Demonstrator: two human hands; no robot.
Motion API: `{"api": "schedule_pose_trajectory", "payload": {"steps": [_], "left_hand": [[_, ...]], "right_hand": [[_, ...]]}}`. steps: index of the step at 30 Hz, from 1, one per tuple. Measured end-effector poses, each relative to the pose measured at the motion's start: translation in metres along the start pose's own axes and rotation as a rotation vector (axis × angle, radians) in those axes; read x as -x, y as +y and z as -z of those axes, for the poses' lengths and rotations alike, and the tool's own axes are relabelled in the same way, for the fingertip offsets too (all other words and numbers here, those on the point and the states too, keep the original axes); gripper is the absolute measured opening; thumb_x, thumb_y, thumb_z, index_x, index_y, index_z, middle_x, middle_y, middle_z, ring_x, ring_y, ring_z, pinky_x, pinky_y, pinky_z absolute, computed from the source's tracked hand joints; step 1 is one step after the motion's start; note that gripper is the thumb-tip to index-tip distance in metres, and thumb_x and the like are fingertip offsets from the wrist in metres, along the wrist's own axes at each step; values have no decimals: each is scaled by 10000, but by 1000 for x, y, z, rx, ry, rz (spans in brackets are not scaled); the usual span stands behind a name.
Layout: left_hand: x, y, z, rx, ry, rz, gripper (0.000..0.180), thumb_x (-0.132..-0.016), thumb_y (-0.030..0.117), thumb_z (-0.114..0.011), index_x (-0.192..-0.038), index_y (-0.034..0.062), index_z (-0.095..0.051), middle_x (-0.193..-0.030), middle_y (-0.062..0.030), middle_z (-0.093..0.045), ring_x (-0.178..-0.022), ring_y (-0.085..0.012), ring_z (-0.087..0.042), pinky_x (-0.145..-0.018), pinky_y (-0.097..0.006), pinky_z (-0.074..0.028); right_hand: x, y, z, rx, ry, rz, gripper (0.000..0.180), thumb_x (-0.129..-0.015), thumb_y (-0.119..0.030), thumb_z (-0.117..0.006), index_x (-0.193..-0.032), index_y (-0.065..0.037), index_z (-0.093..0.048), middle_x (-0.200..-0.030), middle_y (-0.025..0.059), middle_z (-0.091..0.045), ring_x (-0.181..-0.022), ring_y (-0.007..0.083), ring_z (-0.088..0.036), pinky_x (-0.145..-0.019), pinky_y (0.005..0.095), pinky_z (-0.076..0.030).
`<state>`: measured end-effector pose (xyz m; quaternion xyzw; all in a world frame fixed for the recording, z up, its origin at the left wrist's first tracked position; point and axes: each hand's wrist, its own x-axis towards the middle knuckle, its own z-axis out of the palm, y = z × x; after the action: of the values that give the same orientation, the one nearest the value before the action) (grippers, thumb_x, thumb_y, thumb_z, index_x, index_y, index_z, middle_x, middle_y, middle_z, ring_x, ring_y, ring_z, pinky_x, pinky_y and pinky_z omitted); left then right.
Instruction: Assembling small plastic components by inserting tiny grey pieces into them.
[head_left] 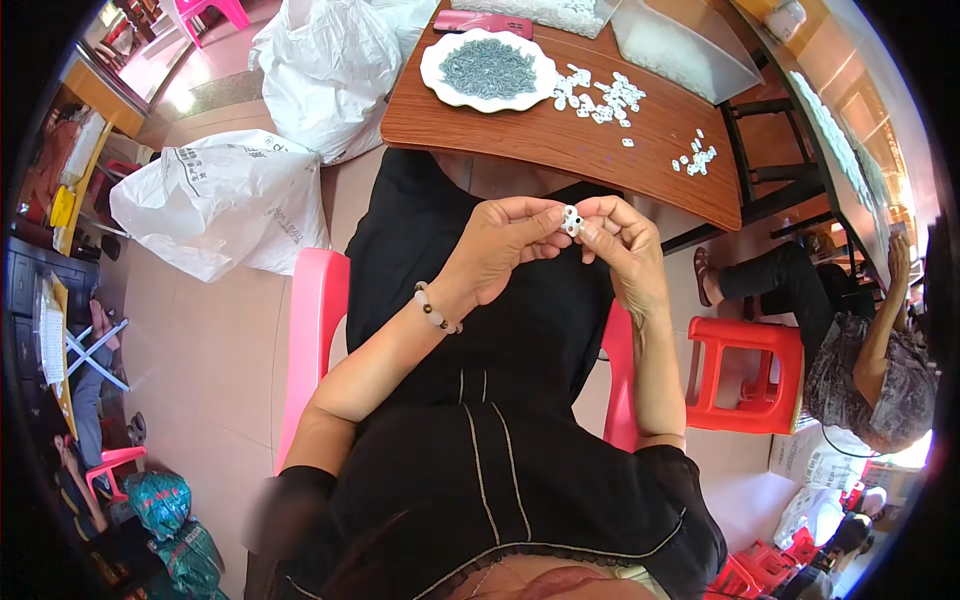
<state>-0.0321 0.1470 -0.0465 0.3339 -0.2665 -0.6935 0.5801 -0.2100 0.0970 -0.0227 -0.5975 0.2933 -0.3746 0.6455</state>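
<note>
Between my two hands, just in front of the table's near edge, is a small white plastic piece [571,220] with dark round holes or spots. The thumb and fingers of my left hand [510,240] pinch it from one side. My right hand [625,245] pinches it from the other, and its fingertips hide part of it. On the brown wooden table [480,135] beyond stands a white scalloped plate [432,78] heaped with small grey metal pins or screws [488,68]. Loose white plastic pieces [600,98] lie scattered beside the plate, with a smaller group [697,158] at the right.
Clear bins [680,50] of white pieces and a pink flat case [483,23] are at the table's back. White sacks [225,200] stand on the floor at left. A red stool [745,375] is at right, near another seated person [860,370].
</note>
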Motion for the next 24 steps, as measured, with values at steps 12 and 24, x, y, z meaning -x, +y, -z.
{"api": "schedule_pose_trajectory", "payload": {"steps": [12, 24], "left_hand": [[-1, -2, 0, -9, 0, -5, 247, -879, 177, -669, -1022, -24, -656, -875, -80, -681, -752, -109, -641, -687, -237, -523], [6, 10, -1, -102, -84, -59, 253, -861, 191, -694, -975, -35, -678, -841, -89, -686, -707, -100, -627, -665, -215, -512]], "right_hand": [[0, 5, 1, 11, 14, -9, 261, -834, -121, -716, -1045, -10, -610, -814, 1, -637, -746, 48, -579, -654, 184, -454], [1, 0, -4, 33, -136, 112, 398, -870, -81, -655, -1244, 20, -564, -1145, 98, -592, -985, 123, -571, -867, 241, -474]]}}
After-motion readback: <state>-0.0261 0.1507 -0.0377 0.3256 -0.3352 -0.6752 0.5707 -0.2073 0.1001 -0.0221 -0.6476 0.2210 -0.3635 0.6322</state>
